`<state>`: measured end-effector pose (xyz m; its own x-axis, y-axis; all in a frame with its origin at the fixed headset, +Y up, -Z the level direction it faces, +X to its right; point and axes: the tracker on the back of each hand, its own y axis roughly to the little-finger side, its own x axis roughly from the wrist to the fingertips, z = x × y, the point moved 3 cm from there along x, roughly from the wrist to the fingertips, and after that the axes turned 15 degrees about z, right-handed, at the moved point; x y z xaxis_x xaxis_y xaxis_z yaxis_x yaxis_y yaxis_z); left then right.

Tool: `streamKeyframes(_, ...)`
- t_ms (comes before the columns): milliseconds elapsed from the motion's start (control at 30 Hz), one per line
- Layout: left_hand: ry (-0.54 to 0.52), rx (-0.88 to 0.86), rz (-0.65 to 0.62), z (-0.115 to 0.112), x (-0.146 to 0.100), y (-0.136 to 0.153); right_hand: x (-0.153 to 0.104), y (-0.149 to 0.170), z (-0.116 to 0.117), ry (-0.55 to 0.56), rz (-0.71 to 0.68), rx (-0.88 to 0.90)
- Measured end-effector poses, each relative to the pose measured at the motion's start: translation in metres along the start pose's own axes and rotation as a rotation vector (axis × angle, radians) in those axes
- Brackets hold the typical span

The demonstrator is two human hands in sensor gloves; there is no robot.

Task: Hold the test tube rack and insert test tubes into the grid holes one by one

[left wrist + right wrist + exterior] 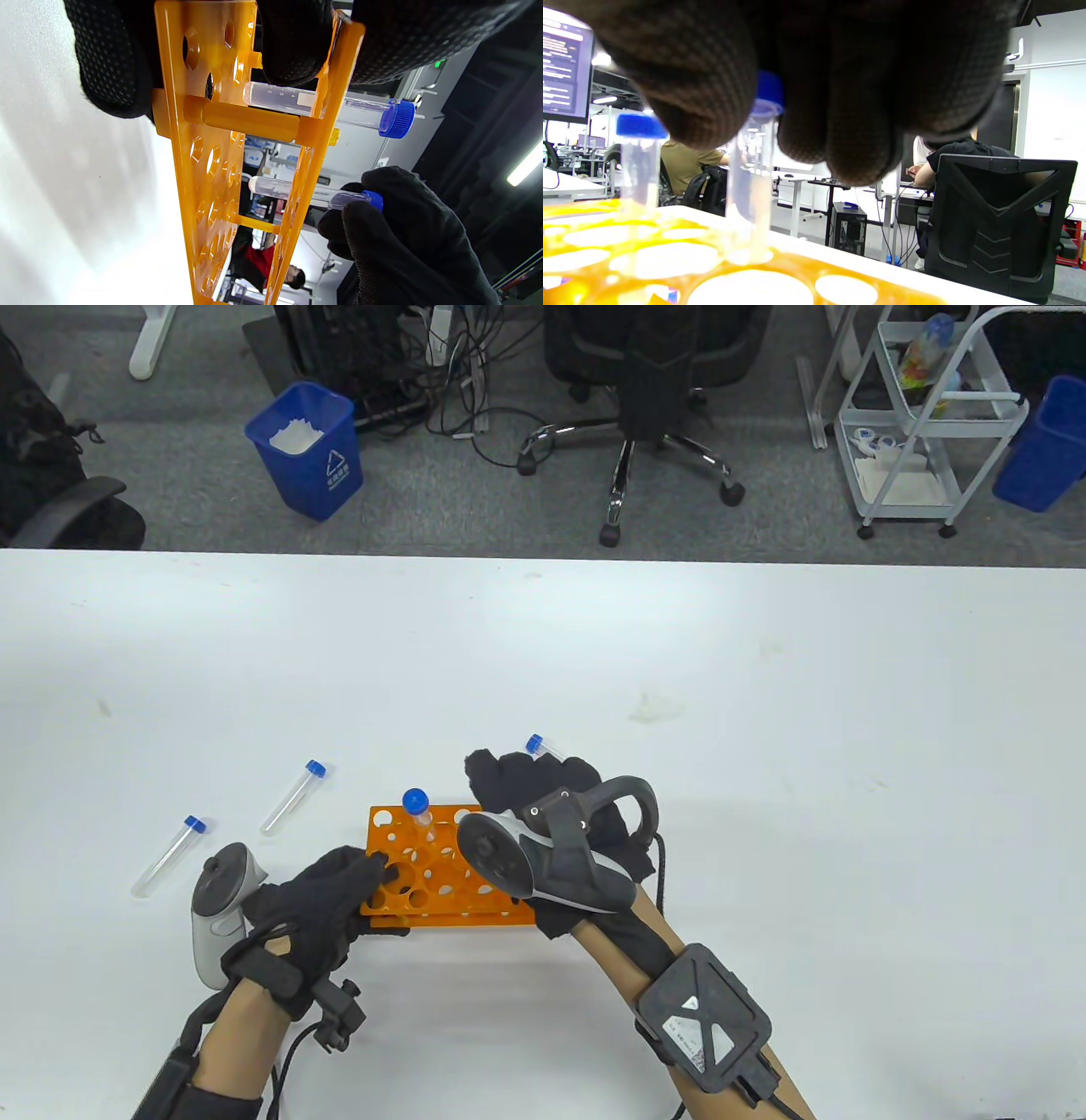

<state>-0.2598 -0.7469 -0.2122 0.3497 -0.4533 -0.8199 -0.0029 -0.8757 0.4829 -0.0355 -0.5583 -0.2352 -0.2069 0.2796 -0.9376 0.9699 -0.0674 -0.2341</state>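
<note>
The orange test tube rack (424,875) lies on the white table (764,729). My left hand (339,891) grips its left end, with fingers (292,42) between its plates. One blue-capped tube (417,808) stands in a back hole and also shows in the left wrist view (339,112). My right hand (526,789) hovers over the rack's back right. It pinches a second tube (297,192) near the cap. That tube's lower end (753,169) is through a hole in the top plate. The table view hides this tube.
Two more capped tubes (293,797) (168,857) lie on the table left of the rack. Another blue cap (534,744) peeks out just beyond my right hand. Off the table's far edge are a blue bin (305,449), an office chair (653,407) and a white cart (925,415).
</note>
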Motion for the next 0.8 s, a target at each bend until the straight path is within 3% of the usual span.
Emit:
streamKeyframes(600, -0.002, 0.000, 0.011, 0.000, 0.001, 0.001, -0.002, 0.007, 0.011, -0.075, 0.008, -0.021)
streamKeyframes(800, -0.012, -0.003, 0.023, 0.003, 0.002, 0.003, -0.002, 0.025, -0.008, -0.105, 0.029, 0.048)
